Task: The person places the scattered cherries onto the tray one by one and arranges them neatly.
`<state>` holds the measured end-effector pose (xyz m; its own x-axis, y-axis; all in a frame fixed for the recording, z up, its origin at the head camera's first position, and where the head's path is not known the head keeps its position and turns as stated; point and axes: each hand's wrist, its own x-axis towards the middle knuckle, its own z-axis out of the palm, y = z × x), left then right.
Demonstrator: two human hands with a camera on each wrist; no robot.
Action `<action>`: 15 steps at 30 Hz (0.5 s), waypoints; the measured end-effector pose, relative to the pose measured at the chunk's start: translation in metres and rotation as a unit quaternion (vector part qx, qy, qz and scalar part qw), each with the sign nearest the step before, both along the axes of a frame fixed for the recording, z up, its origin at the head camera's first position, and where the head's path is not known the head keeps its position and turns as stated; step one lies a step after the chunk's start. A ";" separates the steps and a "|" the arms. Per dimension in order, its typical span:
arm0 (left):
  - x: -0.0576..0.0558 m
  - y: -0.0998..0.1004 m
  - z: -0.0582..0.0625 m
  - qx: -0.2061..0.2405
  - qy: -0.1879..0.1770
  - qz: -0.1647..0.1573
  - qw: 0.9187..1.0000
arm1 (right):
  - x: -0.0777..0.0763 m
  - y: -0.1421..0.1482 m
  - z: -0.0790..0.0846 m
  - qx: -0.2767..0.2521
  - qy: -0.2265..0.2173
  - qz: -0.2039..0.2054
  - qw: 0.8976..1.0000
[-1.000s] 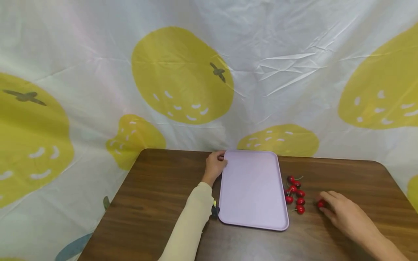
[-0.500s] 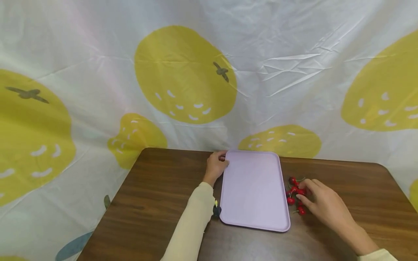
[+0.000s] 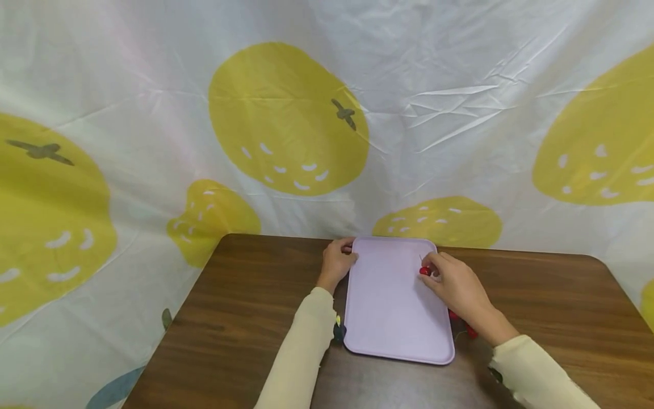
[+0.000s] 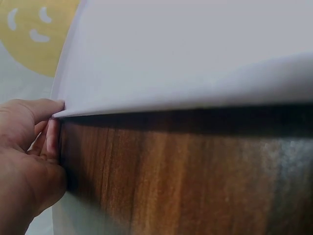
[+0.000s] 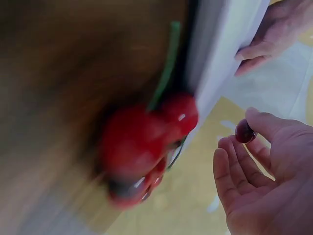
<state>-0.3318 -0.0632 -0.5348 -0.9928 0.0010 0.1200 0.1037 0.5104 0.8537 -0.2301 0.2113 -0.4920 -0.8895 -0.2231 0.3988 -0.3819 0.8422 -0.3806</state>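
Note:
My left hand grips the upper left edge of a pale lilac tray, thumb on the rim and fingers beneath it in the left wrist view. Over the tray's upper right part, my right hand pinches a cherry between thumb and fingertips. In the right wrist view that dark red cherry shows at the thumb tip. Beside the tray's right edge lie several loose cherries with green stems, partly blurred; the right forearm mostly hides them in the head view.
A brown wood-grain table carries the tray. Directly behind it hangs a white cloth printed with big yellow fruit. A dark object sits at the left wrist, close to the tray's left edge.
My right hand has moved left from the table's right side, past the loose cherries and over the tray, carrying a cherry. The left hand stays at the tray's edge.

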 end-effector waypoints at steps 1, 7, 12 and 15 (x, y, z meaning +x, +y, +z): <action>0.000 0.001 0.000 -0.002 0.002 0.000 1.000 | -0.005 -0.004 0.000 -0.001 -0.005 0.000 1.000; 0.000 0.003 0.001 0.000 0.006 0.001 1.000 | -0.038 -0.028 -0.002 -0.004 -0.031 0.002 1.000; 0.001 0.002 0.002 0.005 0.003 0.002 1.000 | -0.058 -0.048 -0.002 0.013 -0.051 0.003 0.999; 0.003 0.000 0.003 0.005 0.000 0.001 1.000 | -0.067 -0.058 -0.001 0.018 -0.065 -0.001 0.998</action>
<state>-0.3291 -0.0628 -0.5321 -0.9928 -0.0015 0.1197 0.1028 0.5022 0.8586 -0.2971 0.1537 -0.4925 -0.9336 -0.2330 0.2724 -0.3293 0.8575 -0.3953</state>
